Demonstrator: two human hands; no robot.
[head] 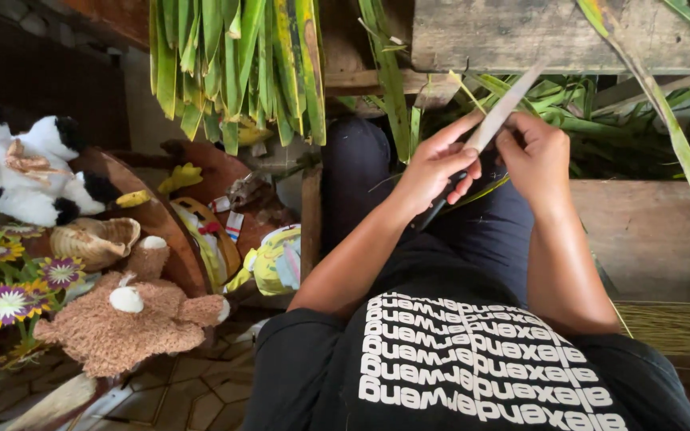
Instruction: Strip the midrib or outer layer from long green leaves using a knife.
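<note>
Both hands meet over lap, above dark trousers. Left hand (433, 168) grips dark-handled knife (441, 206), thumb and fingers also pinching lower part of pale leaf strip (505, 108). Right hand (537, 156) closed around same strip, just beside left. Strip slants up-right toward wooden plank (553, 32). Green leaf bundle (233, 64) hangs at top left; more cut leaves (600, 112) lie behind hands. Far left: brown plush bear (133, 319), white plush toy (25, 172), artificial flowers (1, 299), woven shell-shaped basket (93, 239). Tiled floor (185, 395) below.
</note>
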